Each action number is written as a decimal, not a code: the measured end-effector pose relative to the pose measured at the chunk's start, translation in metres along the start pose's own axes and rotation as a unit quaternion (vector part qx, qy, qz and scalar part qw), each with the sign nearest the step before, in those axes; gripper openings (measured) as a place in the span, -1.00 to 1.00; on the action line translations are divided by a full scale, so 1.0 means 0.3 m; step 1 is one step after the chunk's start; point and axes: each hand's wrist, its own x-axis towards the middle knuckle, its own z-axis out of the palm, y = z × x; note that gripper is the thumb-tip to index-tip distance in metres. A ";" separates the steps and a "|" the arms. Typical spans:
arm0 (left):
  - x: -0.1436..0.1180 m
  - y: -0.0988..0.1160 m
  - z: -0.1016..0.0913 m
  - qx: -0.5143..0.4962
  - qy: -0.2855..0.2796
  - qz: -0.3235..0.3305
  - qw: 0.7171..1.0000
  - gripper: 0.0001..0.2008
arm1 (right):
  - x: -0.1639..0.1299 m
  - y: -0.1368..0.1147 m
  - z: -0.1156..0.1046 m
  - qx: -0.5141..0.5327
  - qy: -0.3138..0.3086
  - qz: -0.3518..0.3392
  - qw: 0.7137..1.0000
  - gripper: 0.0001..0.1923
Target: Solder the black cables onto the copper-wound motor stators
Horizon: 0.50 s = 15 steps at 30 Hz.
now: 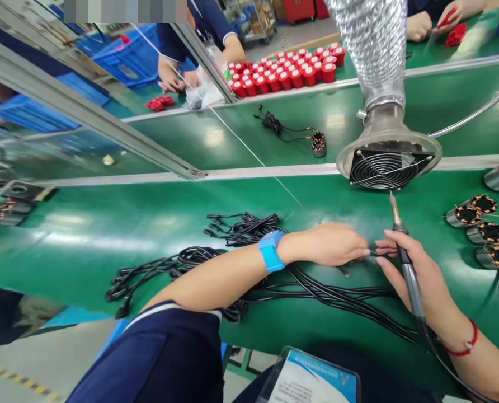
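Observation:
My right hand (425, 285) is closed around a soldering iron (409, 280), its tip up, just below the round fume hood (389, 165). Its thumb and fingertips reach toward my left hand (337, 244), close to a thin dark cable end (373, 253). My left hand, with a blue band on its wrist, pinches that cable end with the fingertips. Below it, another cable end shows small bare coloured wires. Bundles of black cables (316, 288) lie under and beside my left forearm. Whether my right fingers touch the cable end is hard to see.
Motor stators (486, 232) with copper windings stand at the right. Another stator (319, 144) with a cable lies behind the metal rail. Red cups (283, 73) fill part of the far bench, where other people's hands work. A ribbed silver duct (371, 50) hangs over the hood.

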 end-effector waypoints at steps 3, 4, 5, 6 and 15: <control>-0.025 -0.028 -0.060 -0.013 0.022 0.010 1.000 -0.65 | 0.002 -0.005 -0.015 -0.003 0.000 -0.001 1.000 -0.62; -0.048 -0.050 -0.079 -0.005 0.038 -0.010 0.999 -0.65 | 0.004 -0.006 -0.023 0.000 0.009 0.010 1.000 -0.61; -0.076 -0.075 -0.094 0.000 0.048 -0.035 0.998 -0.66 | 0.006 -0.009 -0.032 0.001 0.020 0.022 1.000 -0.60; -0.108 -0.099 -0.104 0.004 0.050 -0.062 0.997 -0.70 | 0.009 -0.012 -0.042 0.000 0.033 0.032 0.999 -0.59; -0.227 -0.116 0.067 0.121 -0.016 -0.152 0.981 -0.72 | 0.013 -0.055 -0.070 -0.042 0.076 0.026 0.996 -0.56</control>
